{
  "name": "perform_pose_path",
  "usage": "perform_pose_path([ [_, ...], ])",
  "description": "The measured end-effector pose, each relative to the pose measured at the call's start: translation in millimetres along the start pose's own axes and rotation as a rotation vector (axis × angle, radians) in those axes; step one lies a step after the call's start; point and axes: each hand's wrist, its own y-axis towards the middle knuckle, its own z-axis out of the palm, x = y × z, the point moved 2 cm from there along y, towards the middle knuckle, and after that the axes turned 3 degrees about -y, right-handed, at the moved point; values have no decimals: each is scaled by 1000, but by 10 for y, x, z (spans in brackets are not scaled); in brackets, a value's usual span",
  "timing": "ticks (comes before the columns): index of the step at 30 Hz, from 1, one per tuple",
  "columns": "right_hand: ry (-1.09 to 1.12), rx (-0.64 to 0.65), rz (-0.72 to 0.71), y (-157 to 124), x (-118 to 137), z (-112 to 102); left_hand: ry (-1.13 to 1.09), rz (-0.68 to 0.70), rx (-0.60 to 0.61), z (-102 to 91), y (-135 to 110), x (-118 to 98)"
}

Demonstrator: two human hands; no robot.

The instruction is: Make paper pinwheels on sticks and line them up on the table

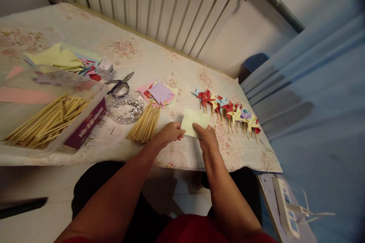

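— Paper square [195, 121]: where is it to be found?
— It is held just above the near edge of the table [137, 53], between the two hands; the left hand [171, 132] is closed on its left edge with pinched fingers; the right hand [208, 138] is closed on its near right corner, the thumb laid on top.
— How may it be expected to handle?
— It is judged very light and thin; it would be creased by any firm squeeze and could be lifted by a draught; it is not thought slippery. It is best taken at the edges or corners, between thumb and forefinger, so that the flat middle is left unmarked.
— What is set around it?
— A loose bundle of sticks [145, 123] is laid just left of the left hand; farther left a clear dish [139, 102] of small shiny pieces and a pair of scissors [121, 83] are seen; a stack of coloured squares [159, 94] is placed beyond the sticks. To the right a row of pinwheels [228, 112] is lined up, near the right hand but not touched. Well to the left a clear box [85, 125] of more sticks is kept.
— Is anything found in the way?
— Nothing is laid between the hands and the square; the pinwheels and the bundle are judged the things most easily knocked, being close on either side.
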Motion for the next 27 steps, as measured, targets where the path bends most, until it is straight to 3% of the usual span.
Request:
perform_pose_path([
  [11,12,-67,-1,17,-2,-47,168,58,45,25,20,56],
  [21,43,-90,46,28,30,-102,-50,17,82,16,-38,-28],
  [27,9,-61,17,16,21,-79,22,15,27,42,14,35],
])
